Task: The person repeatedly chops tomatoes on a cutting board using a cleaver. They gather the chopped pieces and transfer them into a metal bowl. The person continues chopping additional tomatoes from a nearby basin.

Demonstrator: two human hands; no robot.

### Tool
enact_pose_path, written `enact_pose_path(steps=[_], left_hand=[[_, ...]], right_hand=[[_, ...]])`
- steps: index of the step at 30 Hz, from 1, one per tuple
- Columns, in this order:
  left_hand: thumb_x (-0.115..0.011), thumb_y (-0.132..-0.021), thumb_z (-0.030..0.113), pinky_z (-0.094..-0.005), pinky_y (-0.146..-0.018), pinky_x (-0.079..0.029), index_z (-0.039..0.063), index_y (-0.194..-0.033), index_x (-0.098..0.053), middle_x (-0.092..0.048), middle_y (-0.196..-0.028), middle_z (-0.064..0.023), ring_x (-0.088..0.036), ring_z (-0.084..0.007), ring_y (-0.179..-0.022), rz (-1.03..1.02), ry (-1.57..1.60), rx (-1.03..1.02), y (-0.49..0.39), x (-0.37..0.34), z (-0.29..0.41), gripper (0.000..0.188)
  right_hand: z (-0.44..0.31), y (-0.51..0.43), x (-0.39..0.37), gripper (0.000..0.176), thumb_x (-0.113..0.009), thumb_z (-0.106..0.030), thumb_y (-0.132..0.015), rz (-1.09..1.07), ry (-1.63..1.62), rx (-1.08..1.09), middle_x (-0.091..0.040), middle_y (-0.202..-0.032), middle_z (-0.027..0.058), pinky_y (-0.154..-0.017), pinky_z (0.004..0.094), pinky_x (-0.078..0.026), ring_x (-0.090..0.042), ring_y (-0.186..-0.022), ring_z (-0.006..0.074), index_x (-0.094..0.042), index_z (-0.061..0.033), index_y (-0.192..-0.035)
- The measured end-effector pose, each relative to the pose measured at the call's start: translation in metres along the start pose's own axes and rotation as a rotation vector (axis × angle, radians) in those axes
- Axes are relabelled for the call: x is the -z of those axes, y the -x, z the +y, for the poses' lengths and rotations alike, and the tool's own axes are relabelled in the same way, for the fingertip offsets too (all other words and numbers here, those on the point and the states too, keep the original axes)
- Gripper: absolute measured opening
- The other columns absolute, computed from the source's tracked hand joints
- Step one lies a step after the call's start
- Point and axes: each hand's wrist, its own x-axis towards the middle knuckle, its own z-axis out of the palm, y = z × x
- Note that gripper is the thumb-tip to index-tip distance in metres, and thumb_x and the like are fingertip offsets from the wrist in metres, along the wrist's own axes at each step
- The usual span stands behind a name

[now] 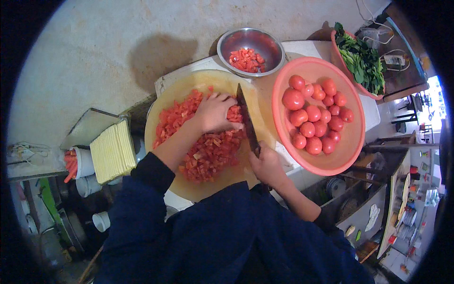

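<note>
My right hand is closed around the handle of a kitchen knife, whose blade stands on edge near the right side of a round yellowish cutting board. Left of the blade, my left hand lies spread over chopped tomato, its fingers on some pieces; whether it grips any cannot be told. The chopped tomato covers much of the board. Behind the board a metal bowl holds more tomato pieces. At the right, a pink plastic basin contains several whole tomatoes.
A pink basket of leafy greens stands at the back right. On the left are a stack of pale yellow sheets, a white bucket with carrots and other white tubs. A wall rises behind the board.
</note>
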Motion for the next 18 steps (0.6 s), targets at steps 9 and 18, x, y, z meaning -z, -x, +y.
enact_pose_path(steps=[9, 18], left_hand=[[-0.078, -0.081, 0.036, -0.0613, -0.102, -0.045, 0.010, -0.120, -0.070, -0.059, -0.137, -0.0138, -0.052, -0.0375, -0.131, 0.620, -0.058, 0.182, 0.012, -0.052, 0.071, 0.048], [-0.078, -0.075, 0.012, -0.0507, -0.100, -0.048, 0.005, -0.102, -0.070, -0.063, -0.121, -0.0145, -0.057, -0.0400, -0.117, 0.929, 0.204, 0.051, 0.012, -0.037, 0.104, 0.029]], right_hand=[[0.014, 0.017, 0.028, 0.016, -0.064, -0.018, -0.096, -0.324, -0.690, -0.507, -0.053, -0.064, 0.0032, -0.044, 0.0322, -0.043, -0.053, -0.048, 0.0136, -0.057, -0.0035, -0.097], [0.001, 0.037, 0.032, 0.012, -0.060, -0.012, -0.096, -0.368, -0.775, -0.483, -0.051, -0.060, 0.0025, -0.043, 0.0322, -0.042, -0.049, -0.046, 0.0142, -0.051, -0.0056, -0.093]])
